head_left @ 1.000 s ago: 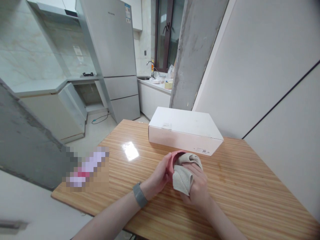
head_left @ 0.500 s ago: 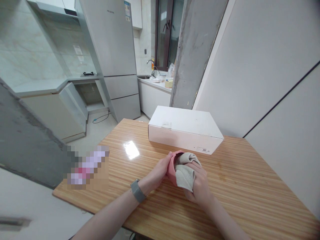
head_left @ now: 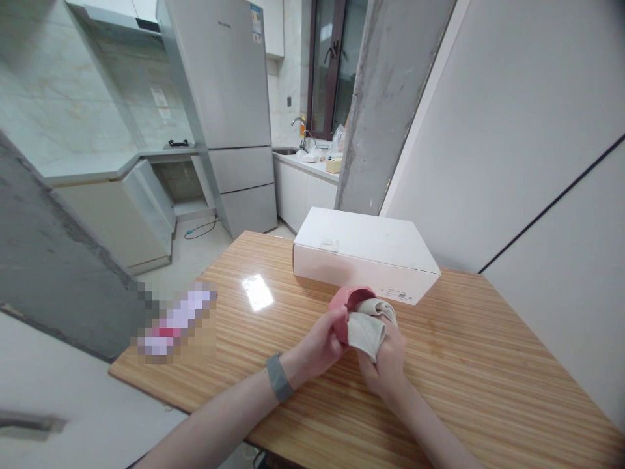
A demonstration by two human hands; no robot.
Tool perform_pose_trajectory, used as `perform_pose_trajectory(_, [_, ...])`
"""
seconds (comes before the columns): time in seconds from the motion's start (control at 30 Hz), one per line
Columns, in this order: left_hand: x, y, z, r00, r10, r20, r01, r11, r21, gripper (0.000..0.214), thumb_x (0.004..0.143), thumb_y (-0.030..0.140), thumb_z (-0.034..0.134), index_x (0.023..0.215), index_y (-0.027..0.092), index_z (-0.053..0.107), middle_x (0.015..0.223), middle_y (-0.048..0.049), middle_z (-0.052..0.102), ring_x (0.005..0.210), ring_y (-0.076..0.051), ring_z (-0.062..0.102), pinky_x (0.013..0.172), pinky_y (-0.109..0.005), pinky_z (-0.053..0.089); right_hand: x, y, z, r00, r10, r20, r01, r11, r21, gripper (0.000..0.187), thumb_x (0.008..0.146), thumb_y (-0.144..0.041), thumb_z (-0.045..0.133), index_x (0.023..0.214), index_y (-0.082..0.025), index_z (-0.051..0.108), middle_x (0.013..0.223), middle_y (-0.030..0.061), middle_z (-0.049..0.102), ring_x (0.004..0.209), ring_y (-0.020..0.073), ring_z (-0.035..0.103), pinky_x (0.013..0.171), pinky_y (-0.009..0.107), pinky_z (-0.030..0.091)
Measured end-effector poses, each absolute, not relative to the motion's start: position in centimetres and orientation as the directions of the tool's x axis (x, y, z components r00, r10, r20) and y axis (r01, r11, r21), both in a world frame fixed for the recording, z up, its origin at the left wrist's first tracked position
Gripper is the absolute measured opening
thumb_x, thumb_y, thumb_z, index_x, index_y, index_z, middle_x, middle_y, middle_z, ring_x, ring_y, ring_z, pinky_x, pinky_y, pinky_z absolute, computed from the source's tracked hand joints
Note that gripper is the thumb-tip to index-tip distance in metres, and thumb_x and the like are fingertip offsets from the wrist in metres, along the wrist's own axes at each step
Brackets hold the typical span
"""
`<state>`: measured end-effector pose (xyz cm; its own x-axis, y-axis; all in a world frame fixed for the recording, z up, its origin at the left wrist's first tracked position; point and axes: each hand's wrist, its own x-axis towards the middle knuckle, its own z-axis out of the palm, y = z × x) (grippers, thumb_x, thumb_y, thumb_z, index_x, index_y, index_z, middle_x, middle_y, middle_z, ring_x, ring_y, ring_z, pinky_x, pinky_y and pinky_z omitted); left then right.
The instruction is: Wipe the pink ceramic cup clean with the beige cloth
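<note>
Okay, left hand (head_left: pixel 319 348) clamped on a pink bowl (head_left: pixel 338 305), thumb over its near side; right hand (head_left: pixel 389 355) gripping a grey-beige cloth (head_left: pixel 366 333), part of it pushed into the bowl's mouth. Hands close together, bowl tilted with its opening toward the right hand, above the near-middle of the wood-grain worktop (head_left: pixel 469 365); can't tell if its underside touches. Grey band (head_left: pixel 279 378) on left wrist. White box (head_left: pixel 364 251) just beyond the bowl: small print and a square code low on its front, too tiny to read. Pixelated patch (head_left: pixel 178 319) at the worktop's left edge, contents unclear. Farther back, silver fridge (head_left: pixel 239 85) with dark lettering, not legible, plus a blue-and-white sticker (head_left: pixel 256 23), also unreadable. Versus half a second ago: bowl turned, more inner wall showing at the top, and slightly nearer the box; cloth still in right hand. Whole view shifted a bit too.
</note>
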<state>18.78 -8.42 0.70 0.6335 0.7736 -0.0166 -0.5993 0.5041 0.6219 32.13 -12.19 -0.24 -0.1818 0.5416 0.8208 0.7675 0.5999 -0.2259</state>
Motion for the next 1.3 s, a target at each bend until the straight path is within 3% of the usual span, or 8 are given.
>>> perform_pose_trajectory(0.1, [18.7,-8.3,0.7,0.717,0.694,-0.058,-0.542,0.609,0.580,0.061,0.091,0.060,0.046,0.128,0.013,0.061,0.125,-0.0133,0.066,0.125,-0.028,0.054,0.110,-0.038,0.034,32.4,-12.2,-0.1,-0.209,0.473,0.856,0.729,0.659,-0.186,0.028,0.077,-0.017,0.049,0.100,-0.018,0.065,0.088,0.0101,0.071,0.081,0.0269,0.068,0.071,0.042,0.053])
perform_pose_trajectory(0.2, [18.6,-8.3,0.6,0.737,0.673,-0.058,-0.515,0.615,0.598,0.061,0.095,0.057,0.039,0.131,0.012,0.059,0.130,-0.0142,0.064,0.125,-0.026,0.054,0.108,-0.037,0.035,32.7,-12.2,0.5,-0.256,0.416,0.872,0.695,0.707,-0.133,0.033,0.072,-0.017,0.049,0.102,-0.018,0.065,0.087,0.0106,0.071,0.078,0.0265,0.068,0.070,0.041,0.052])
perform_pose_trajectory(0.33, [18.1,-8.0,0.2,0.712,0.689,-0.132,-0.492,0.625,0.606,0.045,0.098,0.042,0.043,0.126,0.014,0.063,0.116,-0.0101,0.071,0.099,-0.017,0.066,0.084,-0.025,0.048,33.6,-12.2,2.2,-0.309,0.434,0.846,0.648,0.747,-0.147,0.027,0.070,-0.018,0.051,0.093,-0.019,0.065,0.075,0.0073,0.066,0.068,0.0239,0.064,0.062,0.037,0.049])
perform_pose_trajectory(0.43, [17.8,-7.6,-0.2,0.717,0.672,-0.186,-0.455,0.654,0.605,0.047,0.096,0.046,0.044,0.121,0.013,0.066,0.105,-0.0101,0.074,0.082,-0.017,0.068,0.069,-0.026,0.050,34.2,-12.3,2.9,-0.344,0.491,0.800,0.602,0.769,-0.213,0.020,0.072,-0.018,0.050,0.086,-0.020,0.064,0.072,0.0066,0.063,0.065,0.0223,0.060,0.061,0.037,0.048])
perform_pose_trajectory(0.63, [18.2,-7.4,-0.5,0.704,0.700,-0.117,-0.494,0.601,0.628,0.056,0.094,0.055,0.045,0.130,0.014,0.060,0.127,-0.0136,0.066,0.117,-0.025,0.061,0.096,-0.034,0.047,33.5,-12.3,2.3,-0.434,0.516,0.739,0.657,0.742,-0.132,0.027,0.076,-0.021,0.048,0.096,-0.018,0.066,0.077,0.0090,0.067,0.069,0.0243,0.062,0.064,0.038,0.048])
perform_pose_trajectory(0.77, [18.8,-7.8,0.0,0.635,0.772,0.010,-0.603,0.488,0.632,0.053,0.093,0.050,0.051,0.131,0.014,0.059,0.139,-0.0133,0.057,0.134,-0.028,0.047,0.113,-0.039,0.033,32.3,-12.3,1.1,-0.254,0.625,0.738,0.813,0.551,-0.187,0.020,0.081,-0.021,0.049,0.085,-0.018,0.068,0.082,0.0117,0.071,0.077,0.0279,0.065,0.069,0.041,0.051])
perform_pose_trajectory(0.93, [19.0,-8.1,0.0,0.642,0.765,0.051,-0.634,0.492,0.597,0.060,0.090,0.052,0.056,0.135,0.013,0.056,0.142,-0.0147,0.054,0.138,-0.030,0.041,0.118,-0.041,0.026,31.2,-12.3,-0.7,-0.031,0.706,0.708,0.853,0.388,-0.349,0.026,0.085,-0.021,0.047,0.093,-0.019,0.072,0.094,0.0126,0.074,0.089,0.0311,0.067,0.078,0.045,0.054])
perform_pose_trajectory(1.3, [19.1,-8.8,0.6,0.678,0.735,0.013,-0.546,0.491,0.679,0.060,0.092,0.057,0.048,0.136,0.018,0.055,0.141,-0.0106,0.056,0.136,-0.027,0.044,0.113,-0.037,0.031,33.7,-12.6,0.8,-0.215,0.443,0.870,0.716,0.677,-0.167,0.033,0.074,-0.019,0.049,0.103,-0.019,0.066,0.086,0.0096,0.073,0.078,0.0274,0.070,0.070,0.041,0.054])
